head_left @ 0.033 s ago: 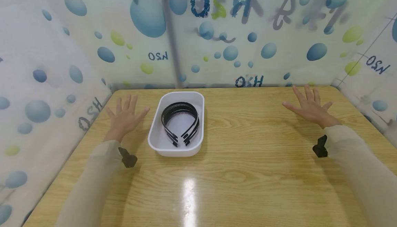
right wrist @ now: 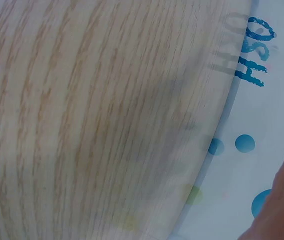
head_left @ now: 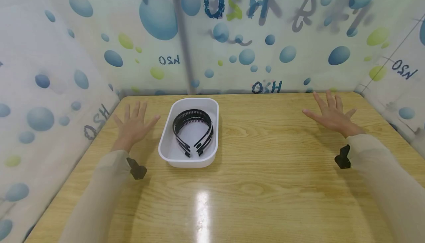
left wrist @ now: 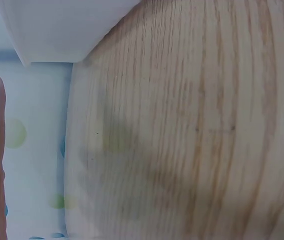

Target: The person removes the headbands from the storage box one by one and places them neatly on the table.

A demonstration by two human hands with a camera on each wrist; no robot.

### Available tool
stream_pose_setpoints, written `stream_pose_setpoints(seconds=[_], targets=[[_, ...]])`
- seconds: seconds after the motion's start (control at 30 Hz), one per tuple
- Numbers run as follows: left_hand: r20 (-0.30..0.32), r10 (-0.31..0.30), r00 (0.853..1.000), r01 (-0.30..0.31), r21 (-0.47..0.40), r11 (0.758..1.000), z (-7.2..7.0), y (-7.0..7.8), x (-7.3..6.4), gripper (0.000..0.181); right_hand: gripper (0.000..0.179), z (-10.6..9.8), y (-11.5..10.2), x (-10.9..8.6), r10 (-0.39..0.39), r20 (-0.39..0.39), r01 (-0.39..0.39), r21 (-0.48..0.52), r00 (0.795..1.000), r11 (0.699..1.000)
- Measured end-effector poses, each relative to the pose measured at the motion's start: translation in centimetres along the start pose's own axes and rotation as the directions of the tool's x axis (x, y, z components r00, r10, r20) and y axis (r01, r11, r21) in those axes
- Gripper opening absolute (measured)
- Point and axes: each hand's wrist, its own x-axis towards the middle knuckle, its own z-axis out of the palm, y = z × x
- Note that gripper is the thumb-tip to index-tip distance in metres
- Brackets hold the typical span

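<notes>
Relative to the earlier head view, we find no visible shift: hands, tub and headbands keep the same places. The fingers of the left hand (head_left: 132, 125) are straight and fanned apart, thumb out to the right, gripping nothing; those of the right hand (head_left: 333, 115) are likewise spread, thumb pointing left. We cannot tell whether either palm touches the table (head_left: 272, 143). In each wrist view we see only part of the hand, at the picture's edge.

Just beside the left thumb, on its right and not touching it, we note a white tub (head_left: 188, 162), upright, with rounded corners; from the right fingers it lies well apart, to the left. Inside the tub, beyond its near wall from the left thumb, lie several black headbands (head_left: 196, 113), toothed and nested, their tips turned towards the wearer of the camera.

Behind the fingers we observe pale sleeves, each with a black wrist mount on its inner side. Past the fingertips, at the table's far edge, rises a white backdrop (head_left: 292, 73) printed with blue and green drops and lettering.
</notes>
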Motion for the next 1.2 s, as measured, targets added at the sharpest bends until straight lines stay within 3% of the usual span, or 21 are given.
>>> stream_pose_setpoints(seconds=[0.53, 0.63, 0.73, 0.8, 0.93, 1.07, 1.2], targets=[[0.022, 0.001, 1.0, -0.001, 0.007, 1.0, -0.1, -0.1, -0.4, 0.084, 0.084, 0.0, 0.0, 0.1, 0.0, 0.001, 0.0, 0.016, 1.0, 1.0], [0.018, 0.026, 0.999, -0.026, -0.023, 0.999, -0.3, 0.2, -0.5, 0.083, 0.081, -0.1, -0.2, 0.4, -0.033, -0.017, 0.033, 0.028, 0.999, 0.999], [-0.015, 0.072, 0.997, -0.073, -0.108, 0.991, -0.4, 0.7, -0.6, 0.078, 0.077, -0.1, -0.7, 0.6, -0.094, -0.042, 0.096, 0.044, 0.995, 0.994], [-0.034, 0.096, 0.995, -0.101, -0.218, 0.971, -0.4, 1.3, -0.7, 0.073, 0.072, -0.1, -1.2, 0.9, -0.146, -0.054, 0.15, 0.069, 0.988, 0.986], [-0.044, 0.113, 0.993, -0.121, -0.428, 0.896, -0.3, 2.6, -1.1, 0.06, 0.067, 0.0, -2.6, 1.2, -0.219, -0.028, 0.221, 0.14, 0.975, 0.965], [-0.014, 0.102, 0.995, -0.094, -0.529, 0.843, -0.2, 3.5, -1.5, 0.049, 0.061, 0.2, -4.4, 1.6, -0.232, 0.004, 0.227, 0.18, 0.973, 0.957], [0.045, 0.115, 0.992, -0.055, -0.667, 0.743, 0.0, 3.6, -1.8, 0.045, 0.057, 0.3, -6.0, 2.0, -0.245, 0.025, 0.236, 0.188, 0.969, 0.954]])
